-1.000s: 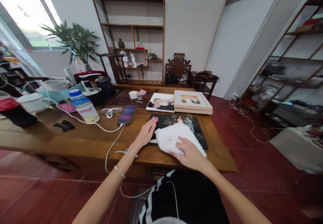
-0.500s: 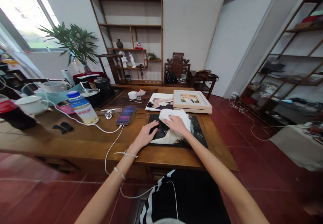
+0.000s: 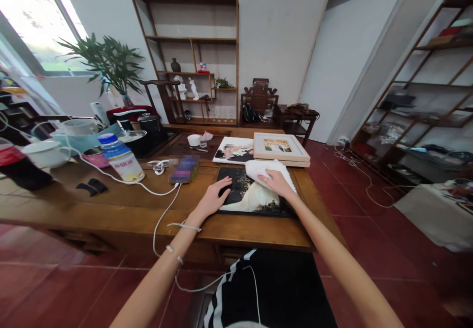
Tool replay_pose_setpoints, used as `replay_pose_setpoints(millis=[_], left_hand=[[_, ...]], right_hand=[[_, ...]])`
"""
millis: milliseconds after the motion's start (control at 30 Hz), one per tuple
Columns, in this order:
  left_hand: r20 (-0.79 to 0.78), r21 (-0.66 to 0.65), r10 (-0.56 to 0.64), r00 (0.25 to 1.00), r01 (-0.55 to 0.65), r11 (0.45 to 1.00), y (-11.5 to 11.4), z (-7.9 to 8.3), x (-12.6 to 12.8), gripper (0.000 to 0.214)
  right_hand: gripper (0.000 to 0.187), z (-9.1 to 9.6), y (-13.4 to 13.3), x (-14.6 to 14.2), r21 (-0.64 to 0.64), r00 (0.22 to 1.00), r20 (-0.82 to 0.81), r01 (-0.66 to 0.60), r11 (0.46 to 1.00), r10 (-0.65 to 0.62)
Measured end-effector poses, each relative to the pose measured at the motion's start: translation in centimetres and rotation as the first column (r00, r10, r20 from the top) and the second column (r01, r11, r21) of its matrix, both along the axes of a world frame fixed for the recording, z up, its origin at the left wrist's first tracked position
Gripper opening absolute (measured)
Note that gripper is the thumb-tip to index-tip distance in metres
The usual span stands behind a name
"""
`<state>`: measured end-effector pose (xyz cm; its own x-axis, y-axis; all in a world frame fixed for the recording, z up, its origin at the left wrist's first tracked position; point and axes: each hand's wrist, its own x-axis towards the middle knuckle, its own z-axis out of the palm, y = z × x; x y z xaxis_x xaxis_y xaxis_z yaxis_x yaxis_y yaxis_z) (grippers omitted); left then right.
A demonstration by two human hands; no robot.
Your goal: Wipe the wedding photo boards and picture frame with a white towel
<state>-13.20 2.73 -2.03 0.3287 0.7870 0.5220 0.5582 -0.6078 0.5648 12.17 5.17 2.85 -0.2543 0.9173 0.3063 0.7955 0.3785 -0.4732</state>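
A dark photo panel [image 3: 240,185] showing a pale flowing dress lies flat on the wooden table in front of me. My left hand [image 3: 216,194] rests at its left edge, fingers spread and holding nothing. On the panel's right part, my right hand [image 3: 278,182] presses down on a bunched white cloth [image 3: 254,169], its fingers curved over it. The cloth and my forearm hide the panel's right side.
Behind the panel lie a white-edged photo print [image 3: 231,150] and stacked picture frames [image 3: 283,148]. To the left are a phone [image 3: 184,170] on a white cable, a blue-capped bottle [image 3: 121,158], a cola bottle [image 3: 27,170] and a white pot [image 3: 46,153].
My right hand has slid the white cloth to the right across the panel, uncovering more of the pale dress. My left hand has stayed in place.
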Motion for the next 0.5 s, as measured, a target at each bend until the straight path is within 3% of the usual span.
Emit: replay_pose_setpoints(millis=[100, 200, 367, 500], left_hand=[[0.010, 0.002, -0.002, 1.000, 0.002, 1.000, 0.0, 0.0, 0.0, 0.031], [0.007, 0.001, 0.005, 1.000, -0.005, 1.000, -0.2, 0.1, 0.0, 0.032], [-0.005, 0.007, 0.010, 1.000, -0.010, 1.000, -0.2, 0.1, 0.1, 0.033], [-0.011, 0.016, 0.011, 1.000, -0.011, 1.000, -0.2, 0.1, 0.1, 0.032]], right_hand=[[0.032, 0.1, -0.6, 3.5, 0.010, 0.998, 0.006, 0.067, 0.998, -0.067], [0.033, -0.5, -2.3, 5.2, 0.034, 0.993, 0.020, 0.119, 0.992, -0.120], [0.030, -2.3, -7.9, 4.5, 0.113, 0.986, 0.078, 0.142, 0.983, -0.151], [0.025, -2.6, -12.5, 3.0, 0.140, 0.993, 0.116, 0.016, 0.990, -0.033]])
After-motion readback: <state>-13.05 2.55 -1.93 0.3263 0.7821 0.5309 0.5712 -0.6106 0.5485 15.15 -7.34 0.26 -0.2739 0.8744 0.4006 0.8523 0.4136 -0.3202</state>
